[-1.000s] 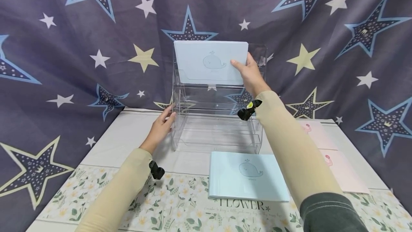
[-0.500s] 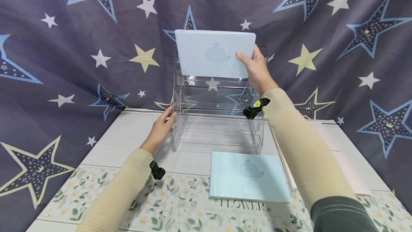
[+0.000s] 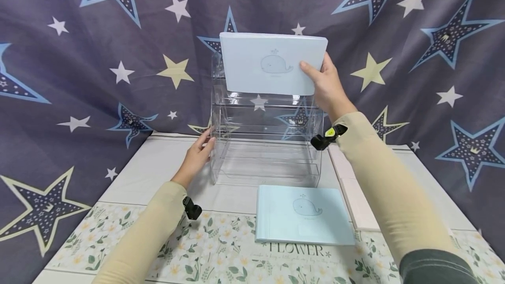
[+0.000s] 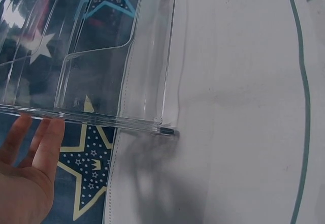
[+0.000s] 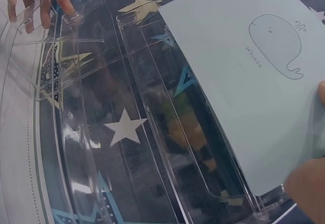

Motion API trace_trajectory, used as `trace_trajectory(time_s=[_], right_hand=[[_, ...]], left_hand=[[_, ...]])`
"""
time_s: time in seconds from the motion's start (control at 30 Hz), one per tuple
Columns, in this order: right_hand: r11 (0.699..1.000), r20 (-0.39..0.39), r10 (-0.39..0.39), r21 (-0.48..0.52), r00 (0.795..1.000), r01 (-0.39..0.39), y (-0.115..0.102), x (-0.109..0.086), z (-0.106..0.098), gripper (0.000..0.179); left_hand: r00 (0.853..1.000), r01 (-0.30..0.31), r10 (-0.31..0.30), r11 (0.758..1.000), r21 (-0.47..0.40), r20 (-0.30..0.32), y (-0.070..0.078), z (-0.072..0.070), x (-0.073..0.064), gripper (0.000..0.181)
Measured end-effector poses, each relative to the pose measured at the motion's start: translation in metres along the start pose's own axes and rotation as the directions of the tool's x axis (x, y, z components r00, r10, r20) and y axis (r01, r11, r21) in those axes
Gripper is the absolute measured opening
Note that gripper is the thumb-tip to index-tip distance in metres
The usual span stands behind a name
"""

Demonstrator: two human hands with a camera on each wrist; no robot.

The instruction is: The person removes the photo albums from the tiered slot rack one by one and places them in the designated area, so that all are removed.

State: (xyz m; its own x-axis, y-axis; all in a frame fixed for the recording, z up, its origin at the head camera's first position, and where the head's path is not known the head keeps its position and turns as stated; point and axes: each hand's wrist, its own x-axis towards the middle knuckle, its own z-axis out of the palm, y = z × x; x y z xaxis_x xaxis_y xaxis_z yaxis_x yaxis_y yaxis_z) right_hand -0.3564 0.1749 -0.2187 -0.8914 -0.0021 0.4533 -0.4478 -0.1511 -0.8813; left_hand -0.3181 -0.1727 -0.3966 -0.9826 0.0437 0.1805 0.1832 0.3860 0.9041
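Observation:
My right hand [image 3: 330, 86] grips a pale blue notebook [image 3: 248, 67] with a whale drawing by its right end, thumb on the cover. The notebook stands nearly upright before the top of a clear acrylic tiered rack [image 3: 268, 170]. In the right wrist view the word "whale" shows beside the drawing, and the cover's lower edge overlaps the top tier. My left hand [image 3: 196, 156] has its extended fingers [image 4: 51, 142] at the rack's left side panel. On the table in front of the rack lies another light blue whale notebook [image 3: 307, 216].
Pink notebooks [image 3: 360, 203] lie at the right, partly behind my right sleeve. A floral cloth [image 3: 221, 253] printed "FLOWER" covers the table's near part. Behind the rack hangs a dark curtain [image 3: 150, 25] with stars.
My right hand has lifted the notebook up from the rack's top tier and carried it rightward, closer to me. My left hand stays at the rack's side.

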Motion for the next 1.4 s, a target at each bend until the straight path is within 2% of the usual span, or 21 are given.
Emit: trace_trajectory(time_s=[0.13, 0.3, 0.5, 0.7, 0.83, 1.0, 1.23, 1.4], right_hand=[[1.000, 0.025, -0.013, 0.000, 1.000, 0.013, -0.003, -0.009, -0.006, 0.044], [0.999, 0.097, -0.015, -0.027, 0.995, 0.018, -0.004, -0.024, -0.017, 0.045], [1.000, 0.172, -0.014, 0.006, 0.985, 0.014, -0.004, -0.042, -0.027, 0.041], [1.000, 0.192, 0.010, 0.007, 0.981, -0.011, -0.003, -0.058, -0.030, 0.039], [0.998, 0.200, 0.056, -0.006, 0.978, -0.056, 0.000, -0.070, -0.033, 0.040], [0.988, 0.209, 0.152, -0.036, 0.966, -0.147, 0.008, -0.089, -0.034, 0.042], [0.979, 0.262, 0.204, -0.054, 0.943, -0.196, 0.022, -0.108, -0.033, 0.042], [0.951, 0.242, 0.306, -0.111, 0.921, -0.287, 0.032, -0.121, -0.030, 0.048]], left_hand=[[1.000, 0.002, -0.002, 1.000, 0.001, 0.000, -0.001, 0.000, 0.001, 0.053], [1.000, 0.008, -0.008, 1.000, 0.022, -0.006, 0.000, 0.000, 0.001, 0.054], [1.000, 0.009, -0.009, 1.000, 0.029, -0.004, 0.002, 0.000, 0.000, 0.055], [1.000, 0.004, -0.004, 1.000, 0.028, -0.003, 0.002, 0.000, -0.001, 0.055], [1.000, -0.001, 0.001, 1.000, 0.023, -0.003, 0.001, 0.000, -0.001, 0.055], [1.000, -0.015, 0.015, 1.000, 0.020, 0.002, 0.000, -0.001, -0.001, 0.055], [1.000, -0.020, 0.020, 1.000, 0.022, 0.000, -0.002, -0.001, -0.001, 0.055], [1.000, -0.011, 0.011, 1.000, 0.026, -0.001, -0.002, -0.001, 0.000, 0.055]])
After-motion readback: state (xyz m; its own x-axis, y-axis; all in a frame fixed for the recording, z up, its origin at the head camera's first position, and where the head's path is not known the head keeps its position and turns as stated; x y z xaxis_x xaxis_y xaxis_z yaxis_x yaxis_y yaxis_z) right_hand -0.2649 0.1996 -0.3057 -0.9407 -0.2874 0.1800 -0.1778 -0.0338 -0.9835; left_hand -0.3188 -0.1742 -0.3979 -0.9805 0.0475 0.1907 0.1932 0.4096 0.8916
